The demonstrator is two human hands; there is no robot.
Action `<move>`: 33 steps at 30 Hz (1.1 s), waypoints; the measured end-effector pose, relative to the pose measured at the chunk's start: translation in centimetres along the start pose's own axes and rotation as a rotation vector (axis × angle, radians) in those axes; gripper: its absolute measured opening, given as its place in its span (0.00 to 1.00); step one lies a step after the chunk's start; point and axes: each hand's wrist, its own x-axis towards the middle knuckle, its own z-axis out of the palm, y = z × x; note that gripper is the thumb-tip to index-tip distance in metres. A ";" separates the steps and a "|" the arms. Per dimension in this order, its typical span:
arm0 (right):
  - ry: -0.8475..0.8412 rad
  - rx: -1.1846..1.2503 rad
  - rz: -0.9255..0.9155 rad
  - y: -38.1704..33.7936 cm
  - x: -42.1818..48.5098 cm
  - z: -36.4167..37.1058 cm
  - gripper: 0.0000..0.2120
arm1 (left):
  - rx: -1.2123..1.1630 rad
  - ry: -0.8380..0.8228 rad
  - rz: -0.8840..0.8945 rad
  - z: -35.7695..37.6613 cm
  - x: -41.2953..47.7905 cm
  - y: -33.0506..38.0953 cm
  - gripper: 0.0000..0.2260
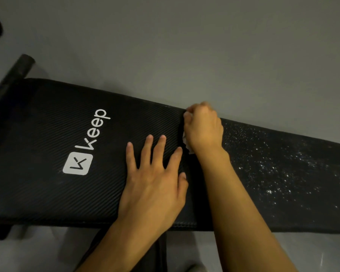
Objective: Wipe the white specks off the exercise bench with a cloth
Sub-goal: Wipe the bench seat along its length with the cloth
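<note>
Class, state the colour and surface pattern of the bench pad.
Black bench pad with fine diagonal ribbing; head view shows it best.

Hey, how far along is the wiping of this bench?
Done: the logo pad looks speck-free. In hand: the right hand grips the white cloth at the gap between the pads, and the left hand rests flat on the logo pad. Left: white specks cover the other pad.
</note>
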 end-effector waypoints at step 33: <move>0.041 0.150 0.140 3.9 -13.1 -3.0 0.06 | 0.016 -0.018 0.005 0.0 0.0 -0.2 0.26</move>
